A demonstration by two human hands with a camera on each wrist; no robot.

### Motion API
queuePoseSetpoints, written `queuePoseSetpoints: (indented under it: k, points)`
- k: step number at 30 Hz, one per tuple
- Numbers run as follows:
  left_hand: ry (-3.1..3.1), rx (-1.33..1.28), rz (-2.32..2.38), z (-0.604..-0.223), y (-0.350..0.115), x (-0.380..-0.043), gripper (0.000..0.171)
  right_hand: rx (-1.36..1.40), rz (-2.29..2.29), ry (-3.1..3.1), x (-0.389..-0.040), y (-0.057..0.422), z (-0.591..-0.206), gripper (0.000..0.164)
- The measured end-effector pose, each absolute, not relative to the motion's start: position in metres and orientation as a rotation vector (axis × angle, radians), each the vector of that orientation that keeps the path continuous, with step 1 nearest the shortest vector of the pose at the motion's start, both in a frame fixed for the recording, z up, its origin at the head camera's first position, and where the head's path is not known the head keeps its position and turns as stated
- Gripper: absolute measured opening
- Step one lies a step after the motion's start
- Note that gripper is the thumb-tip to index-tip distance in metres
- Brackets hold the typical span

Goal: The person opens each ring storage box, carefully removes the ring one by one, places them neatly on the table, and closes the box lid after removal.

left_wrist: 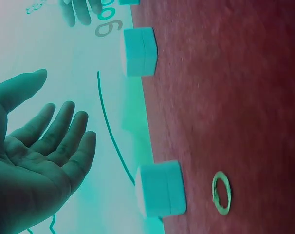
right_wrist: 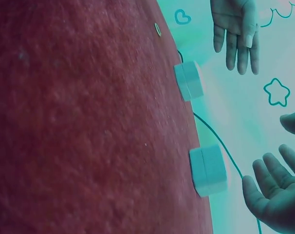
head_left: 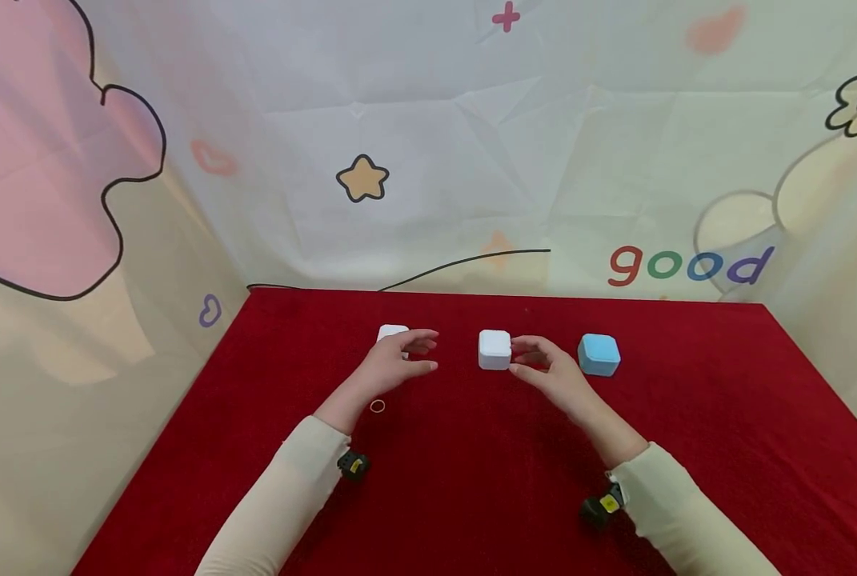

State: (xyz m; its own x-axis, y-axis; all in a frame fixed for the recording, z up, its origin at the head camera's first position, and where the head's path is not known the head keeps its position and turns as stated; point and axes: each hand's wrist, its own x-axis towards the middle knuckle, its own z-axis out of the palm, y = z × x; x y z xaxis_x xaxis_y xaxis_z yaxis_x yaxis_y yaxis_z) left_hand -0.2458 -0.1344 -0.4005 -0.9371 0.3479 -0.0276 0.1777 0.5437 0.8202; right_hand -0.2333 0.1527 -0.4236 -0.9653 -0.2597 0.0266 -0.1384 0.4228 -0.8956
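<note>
My left hand (head_left: 392, 364) is raised above the table beside a small white box (head_left: 390, 330), which it partly hides in the head view. Its fingers are spread and slightly bent, with nothing in them. A second white box (head_left: 495, 350) stands in the middle, its seam showing in the left wrist view. My right hand (head_left: 558, 376), loosely bent and holding nothing, hovers near that box; the right wrist view shows a gap between them. To the right stands a light blue box (head_left: 599, 355). A thin pale ring (left_wrist: 222, 193) lies on the cloth near the left box.
A red cloth (head_left: 471, 480) covers the table. Behind it hangs a pale printed curtain (head_left: 428, 120) with a star, hearts and the word "good". Both wrists wear small dark devices, the left one (head_left: 353, 464) near the sleeve's cuff.
</note>
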Motion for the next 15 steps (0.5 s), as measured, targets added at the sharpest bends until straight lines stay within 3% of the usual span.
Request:
queuePoseSetpoints:
  k: [15]
  points:
    - [2.481,0.41,1.475,-0.421,-0.093,-0.263,0.063,-0.321,-1.472,2.562,-0.244,0.162,-0.425,0.064]
